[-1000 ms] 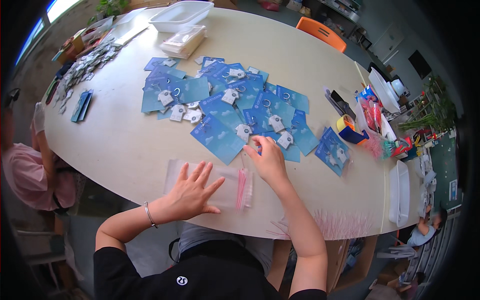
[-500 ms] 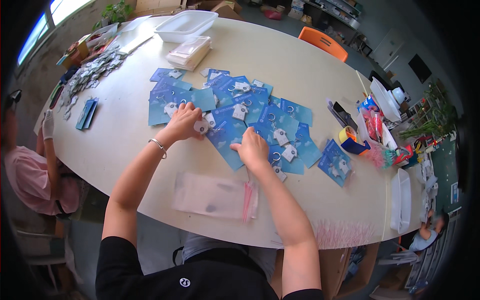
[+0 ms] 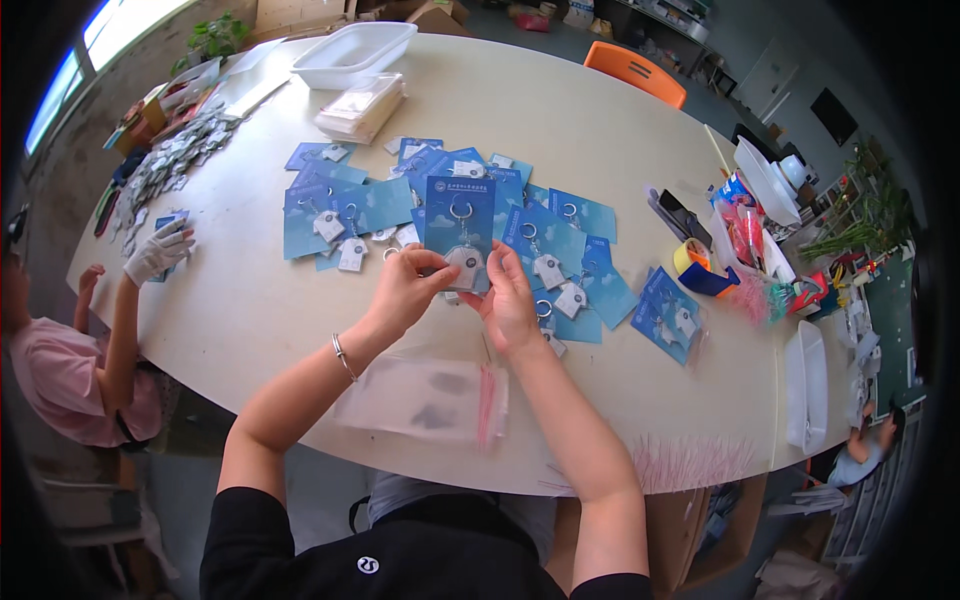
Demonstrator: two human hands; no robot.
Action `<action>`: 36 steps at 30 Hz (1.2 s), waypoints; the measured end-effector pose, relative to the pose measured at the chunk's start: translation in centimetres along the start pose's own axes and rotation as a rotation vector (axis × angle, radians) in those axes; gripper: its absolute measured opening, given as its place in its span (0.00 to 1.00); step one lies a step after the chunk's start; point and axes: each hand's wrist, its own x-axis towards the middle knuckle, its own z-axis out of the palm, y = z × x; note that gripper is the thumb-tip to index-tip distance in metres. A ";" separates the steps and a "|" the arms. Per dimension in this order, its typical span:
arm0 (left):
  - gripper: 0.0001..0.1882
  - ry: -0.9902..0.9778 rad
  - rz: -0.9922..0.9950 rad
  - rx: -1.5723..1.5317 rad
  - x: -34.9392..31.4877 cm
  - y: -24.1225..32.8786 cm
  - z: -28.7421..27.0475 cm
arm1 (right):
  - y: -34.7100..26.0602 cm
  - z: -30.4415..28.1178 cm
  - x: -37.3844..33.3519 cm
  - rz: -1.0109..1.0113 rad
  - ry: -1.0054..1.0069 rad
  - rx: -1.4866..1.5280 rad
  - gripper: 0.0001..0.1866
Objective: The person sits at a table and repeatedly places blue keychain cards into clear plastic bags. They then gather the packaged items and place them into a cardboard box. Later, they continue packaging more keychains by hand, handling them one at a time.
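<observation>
Both hands, left hand [image 3: 402, 290] and right hand [image 3: 510, 305], pinch one blue keychain card [image 3: 459, 225] in their grip above the table [image 3: 250, 320].

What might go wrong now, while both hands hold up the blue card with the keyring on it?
1. The left hand and right hand pinch only the lower edge of the blue card, so it may bend or slip.
2. The keyring charm hangs near the fingers and may come loose.
3. The clear bags lie at the table edge, under the forearms; a forearm may push them off.
</observation>
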 end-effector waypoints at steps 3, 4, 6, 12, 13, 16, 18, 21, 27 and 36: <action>0.13 -0.004 0.058 0.022 -0.8 1.8 1.9 | 0.1 -0.6 -1.0 -0.023 0.036 0.139 0.21; 0.13 -0.012 0.113 0.063 -1.1 2.5 2.4 | 0.3 -1.0 -1.2 -0.047 0.069 0.160 0.22; 0.17 0.006 0.273 0.174 -3.1 4.6 2.7 | -1.2 -1.4 -2.5 -0.061 0.198 0.217 0.20; 0.26 -0.496 0.467 0.934 -7.2 3.3 -0.5 | -5.8 -7.5 -6.6 -0.135 0.317 -0.004 0.16; 0.24 -0.555 0.345 0.899 -7.1 2.9 -0.7 | -6.1 -8.0 -7.4 -0.136 0.320 -0.011 0.16; 0.18 -0.655 0.070 0.737 -5.3 1.4 -1.0 | -6.0 -9.4 -8.9 -0.120 0.339 -0.055 0.18; 0.14 -0.645 -0.018 0.567 -4.7 0.2 -1.1 | -5.7 -9.7 -9.8 -0.080 0.332 -0.098 0.19; 0.08 -0.452 0.266 0.517 -5.2 -0.4 -0.6 | -5.5 -10.3 -10.4 -0.073 0.314 -0.226 0.19; 0.05 -0.280 0.276 0.369 -5.6 -1.1 -0.3 | -5.4 -11.2 -10.7 -0.158 0.320 -0.340 0.17; 0.07 -0.357 0.204 0.284 -5.2 -0.7 -0.3 | -5.6 -11.6 -11.2 -0.114 0.306 -0.474 0.19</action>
